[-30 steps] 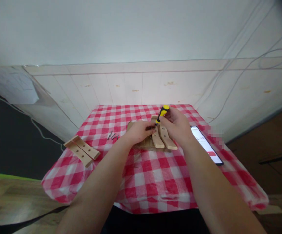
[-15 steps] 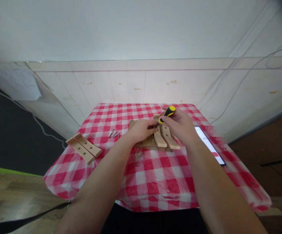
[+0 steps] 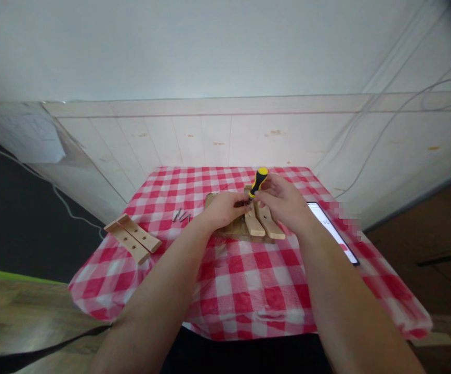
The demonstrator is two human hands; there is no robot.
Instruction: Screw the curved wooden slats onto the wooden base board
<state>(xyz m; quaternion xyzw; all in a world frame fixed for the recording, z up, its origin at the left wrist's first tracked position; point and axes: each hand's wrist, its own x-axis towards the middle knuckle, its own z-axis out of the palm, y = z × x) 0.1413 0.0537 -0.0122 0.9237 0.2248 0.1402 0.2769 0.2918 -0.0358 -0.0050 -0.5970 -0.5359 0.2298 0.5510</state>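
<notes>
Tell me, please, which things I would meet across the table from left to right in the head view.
Leftmost wooden pieces → screws → screwdriver → phone.

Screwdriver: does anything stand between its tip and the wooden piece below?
The left hand crowds the lower end of the screwdriver over the wooden piece. Whether its fingers lie directly between, I cannot tell: the tip is unclear.

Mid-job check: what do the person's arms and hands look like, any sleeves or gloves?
The left hand and right hand are ungloved, and both forearms are bare, with no sleeve in view. No watch or bracelet shows; small marks are too blurred to tell.
</notes>
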